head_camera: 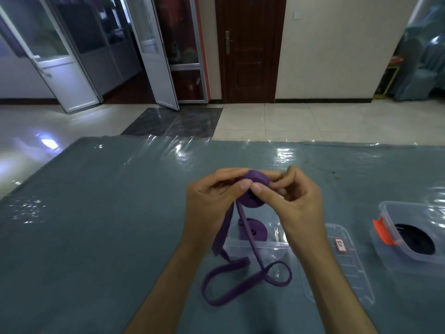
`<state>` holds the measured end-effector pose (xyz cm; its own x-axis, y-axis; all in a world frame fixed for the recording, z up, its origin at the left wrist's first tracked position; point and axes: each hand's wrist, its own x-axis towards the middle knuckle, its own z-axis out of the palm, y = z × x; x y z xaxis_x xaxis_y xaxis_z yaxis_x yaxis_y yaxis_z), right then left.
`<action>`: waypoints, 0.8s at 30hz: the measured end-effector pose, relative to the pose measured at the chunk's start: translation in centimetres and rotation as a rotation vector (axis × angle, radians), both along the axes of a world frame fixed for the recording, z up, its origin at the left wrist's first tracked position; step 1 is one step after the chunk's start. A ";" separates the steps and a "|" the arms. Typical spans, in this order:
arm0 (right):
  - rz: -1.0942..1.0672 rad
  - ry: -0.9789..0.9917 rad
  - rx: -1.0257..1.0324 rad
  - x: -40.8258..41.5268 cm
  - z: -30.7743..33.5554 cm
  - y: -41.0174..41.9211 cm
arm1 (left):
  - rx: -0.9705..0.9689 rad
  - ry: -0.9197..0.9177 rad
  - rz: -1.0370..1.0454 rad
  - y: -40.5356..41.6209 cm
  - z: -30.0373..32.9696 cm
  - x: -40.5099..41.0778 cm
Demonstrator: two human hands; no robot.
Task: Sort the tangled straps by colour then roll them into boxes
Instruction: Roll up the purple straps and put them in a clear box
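Observation:
A purple strap roll is held above the table between both hands. My left hand grips its left side with thumb on the face. My right hand pinches its right side with thumb and curled fingers. The strap's loose tail hangs down and lies in loops on the table, partly across a clear box. Inside that box lies another rolled purple strap. A second clear box at the right, with an orange clip, holds a rolled black strap.
A clear lid with a small red-edged label lies between the two boxes. The table wears a grey-blue cover under shiny plastic film. Beyond its far edge are tiled floor, a dark wooden door and glass doors.

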<state>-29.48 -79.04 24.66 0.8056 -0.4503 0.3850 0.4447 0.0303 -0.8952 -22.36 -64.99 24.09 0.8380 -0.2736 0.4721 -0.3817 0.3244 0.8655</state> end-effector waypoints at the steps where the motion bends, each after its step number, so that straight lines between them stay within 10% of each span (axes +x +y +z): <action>1: 0.001 0.011 -0.020 0.0 0.3 -0.2 | -0.018 0.007 0.033 -0.1 0.1 -0.2; 24: -0.026 -0.040 -0.143 -2.4 3.6 -1.0 | 0.045 -0.001 -0.060 -0.1 3.5 -1.1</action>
<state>-31.92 -80.06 28.27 0.7772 -0.4093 0.4779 0.4788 -0.1082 -0.8712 -23.42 -65.11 27.58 0.8189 -0.3439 0.4594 -0.3639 0.3078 0.8791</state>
